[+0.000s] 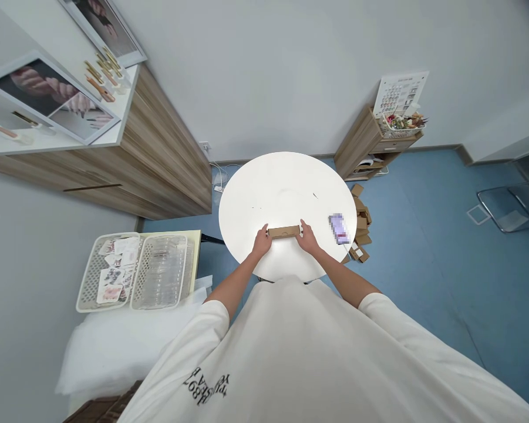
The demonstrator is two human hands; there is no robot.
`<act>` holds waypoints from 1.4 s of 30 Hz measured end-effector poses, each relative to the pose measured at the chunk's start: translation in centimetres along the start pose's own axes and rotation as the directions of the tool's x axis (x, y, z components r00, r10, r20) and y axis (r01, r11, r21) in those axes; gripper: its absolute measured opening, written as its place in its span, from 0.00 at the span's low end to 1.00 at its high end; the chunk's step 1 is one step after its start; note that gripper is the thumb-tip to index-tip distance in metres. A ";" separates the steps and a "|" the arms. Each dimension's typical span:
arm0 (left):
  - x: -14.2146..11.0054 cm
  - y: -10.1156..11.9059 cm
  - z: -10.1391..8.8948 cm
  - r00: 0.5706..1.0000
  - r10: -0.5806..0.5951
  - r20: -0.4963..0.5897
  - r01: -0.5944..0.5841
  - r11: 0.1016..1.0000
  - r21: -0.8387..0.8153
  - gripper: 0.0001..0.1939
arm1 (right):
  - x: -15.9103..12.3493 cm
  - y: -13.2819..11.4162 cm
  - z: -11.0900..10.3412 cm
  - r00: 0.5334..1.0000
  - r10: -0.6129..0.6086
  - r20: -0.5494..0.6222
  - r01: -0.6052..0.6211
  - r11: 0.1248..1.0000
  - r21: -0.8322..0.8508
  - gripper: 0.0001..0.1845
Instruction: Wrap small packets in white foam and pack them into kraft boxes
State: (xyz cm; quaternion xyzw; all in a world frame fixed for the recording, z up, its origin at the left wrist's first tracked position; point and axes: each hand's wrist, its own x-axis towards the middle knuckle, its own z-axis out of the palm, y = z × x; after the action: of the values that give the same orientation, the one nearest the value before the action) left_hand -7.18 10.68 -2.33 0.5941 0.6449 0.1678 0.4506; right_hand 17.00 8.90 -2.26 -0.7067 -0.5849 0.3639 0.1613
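A small, long brown cardboard box (284, 232) is held level over the near part of a round white table (282, 182). My left hand (263, 239) grips its left end, fingers bent around the edge. At the opposite end my right hand (306, 238) has hold of it in the same way. The box looks closed, with a small tab at the middle of its near side. I cannot tell whether its underside touches the table.
A phone (339, 228), blurred out, lies on the table's right side. Flattened cardboard boxes (361, 226) lie on the floor beyond it. White plastic baskets (159, 271) stand at the left, one with printed cards. A wooden cabinet (167, 135) is at the back left.
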 end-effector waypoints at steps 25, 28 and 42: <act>-4.4 -6.4 1.8 0.984 0.103 0.143 -0.132 0.969 0.209 0.32 | -4.6 1.9 4.2 0.983 -0.035 0.178 0.062 0.987 -0.151 0.33; -4.3 -6.3 1.5 0.981 0.128 0.148 -0.154 0.971 0.181 0.31 | -4.7 1.4 4.4 0.986 -0.024 0.165 0.049 0.988 -0.149 0.33; -4.7 -3.8 1.6 0.966 0.204 0.160 -0.219 0.973 0.079 0.30 | -6.5 -1.1 3.4 0.998 0.001 -0.058 0.002 0.999 0.049 0.22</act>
State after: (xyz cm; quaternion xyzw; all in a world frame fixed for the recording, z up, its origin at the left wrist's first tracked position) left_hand -8.78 4.91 -4.27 0.6915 0.5492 0.1383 0.4484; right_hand 13.52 2.35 -1.76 -0.7128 -0.5709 0.3574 0.1958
